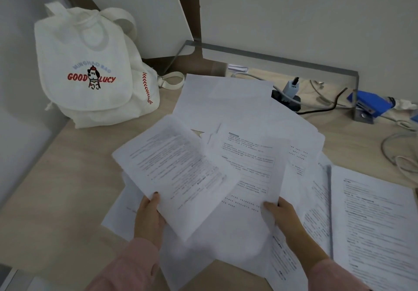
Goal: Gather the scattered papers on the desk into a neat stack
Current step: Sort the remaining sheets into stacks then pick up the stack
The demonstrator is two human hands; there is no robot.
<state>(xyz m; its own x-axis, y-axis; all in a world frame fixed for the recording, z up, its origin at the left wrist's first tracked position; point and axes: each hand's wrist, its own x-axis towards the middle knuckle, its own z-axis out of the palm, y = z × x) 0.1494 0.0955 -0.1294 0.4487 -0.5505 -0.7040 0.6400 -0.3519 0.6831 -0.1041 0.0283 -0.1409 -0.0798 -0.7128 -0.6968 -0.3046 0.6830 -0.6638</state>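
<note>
We see both hands low in the view, each on a sheet. L hand (pixel 149 213) grips the near corner of a tilted sheet (pixel 178 170) of printed text: thumb on top, fingers curled under, out of sight. R hand (pixel 285 218) holds the near right corner of a second sheet (pixel 251 166) the same way, thumb pressed on the top face. The tilted sheet overlaps the second sheet's left edge, btwn the two hands.

Under and beyond both hands, more loose papers (pixel 226 100) lie fanned at odd angles across the desk (pixel 74 166), some blank side up. Just right of the R hand sit more printed pages (pixel 373 222), text up.

Well beyond the L hand and to its left, a white backpack (pixel 90 69) w/ red lettering stands vs. the wall. Beyond the R hand there's a black power strip (pixel 287 100) w/ a plug in it, pale cables (pixel 393 152) and a blue box (pixel 373 103). Pink sleeves (pixel 133 265) cover both wrists.
</note>
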